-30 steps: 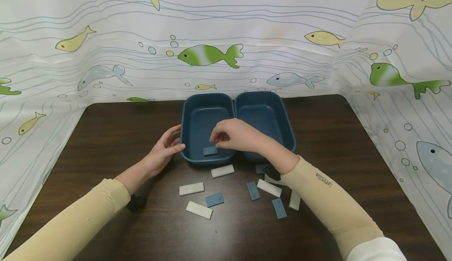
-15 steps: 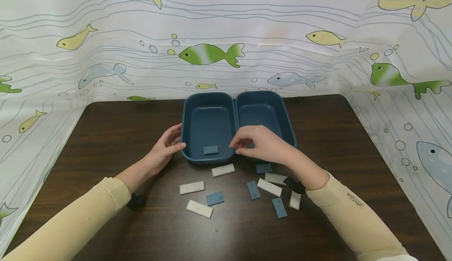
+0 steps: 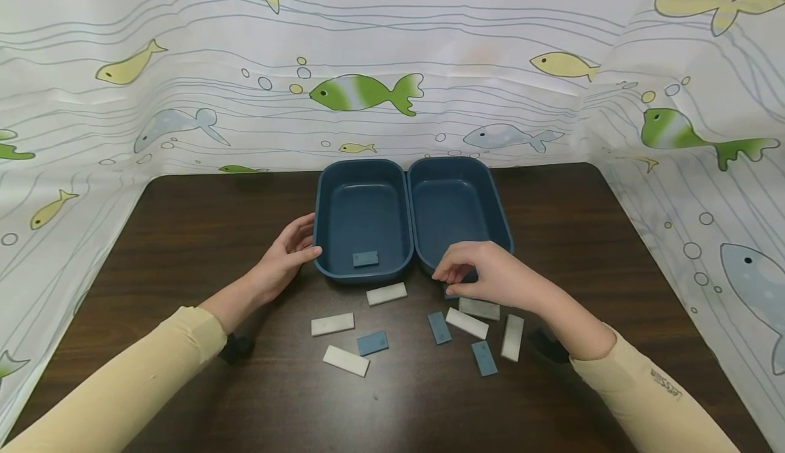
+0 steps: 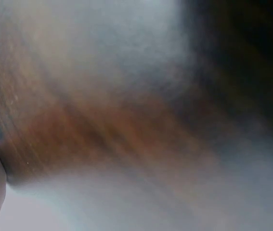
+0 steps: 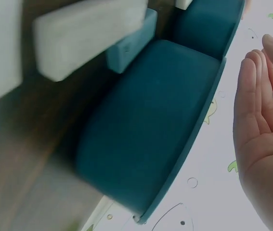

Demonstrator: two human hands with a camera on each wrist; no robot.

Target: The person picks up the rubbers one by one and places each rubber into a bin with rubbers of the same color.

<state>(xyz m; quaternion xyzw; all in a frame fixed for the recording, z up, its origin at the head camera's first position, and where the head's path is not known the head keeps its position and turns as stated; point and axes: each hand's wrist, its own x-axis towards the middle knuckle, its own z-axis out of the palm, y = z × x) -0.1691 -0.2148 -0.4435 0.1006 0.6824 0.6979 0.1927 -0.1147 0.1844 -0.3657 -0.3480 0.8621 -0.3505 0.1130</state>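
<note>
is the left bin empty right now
Not empty: the head view shows one blue tile lying inside the left bin, toward its near end.

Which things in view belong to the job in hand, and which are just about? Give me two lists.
Likely part of the job:
left hand, touching the left bin
right hand, near the right bin
blue blocks, one inside the left bin
white blocks, less surely

Just about:
fish-print sheet
brown table
pale yellow sleeves
</note>
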